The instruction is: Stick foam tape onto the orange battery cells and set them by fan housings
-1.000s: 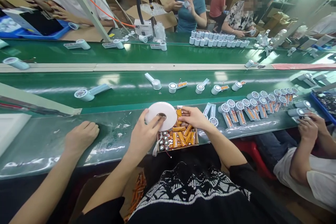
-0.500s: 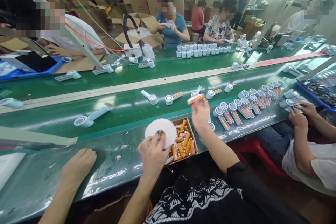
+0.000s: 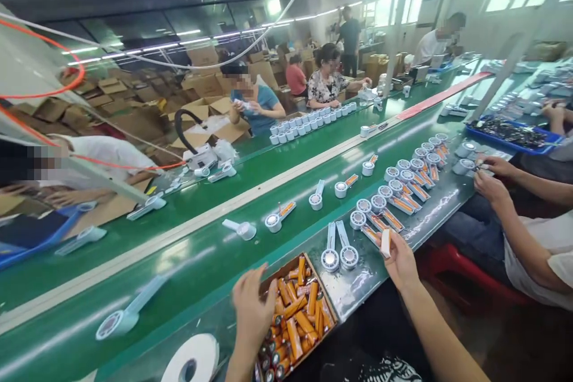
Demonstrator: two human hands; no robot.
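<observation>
My right hand (image 3: 403, 265) pinches an orange battery with a white pad on it (image 3: 385, 243), held up beside the near end of the rows of fan bodies. My left hand (image 3: 251, 307) is over the left edge of a cardboard box (image 3: 335, 312); its fingers are apart and nothing shows in them. Orange cylindrical batteries (image 3: 307, 325) fill that box. Left of my left hand, a roll of white tape (image 3: 203, 349) lies on the bench. Two light-blue handheld fan bodies (image 3: 330, 259) lie between the box and my right hand, their handles pointing away.
Fan bodies with orange batteries in their handles (image 3: 396, 186) stand in rows at right. More fan bodies (image 3: 273, 221) lie along the green conveyor (image 3: 188, 250). A co-worker's hands (image 3: 492, 182) work at right, near a blue tray (image 3: 548, 142) of dark parts. Other people sit across the line.
My left hand has left the tape roll and moved to the box. My right hand has carried the battery rightward, toward the rows. The view has turned, and the hand at far left is out of sight.
</observation>
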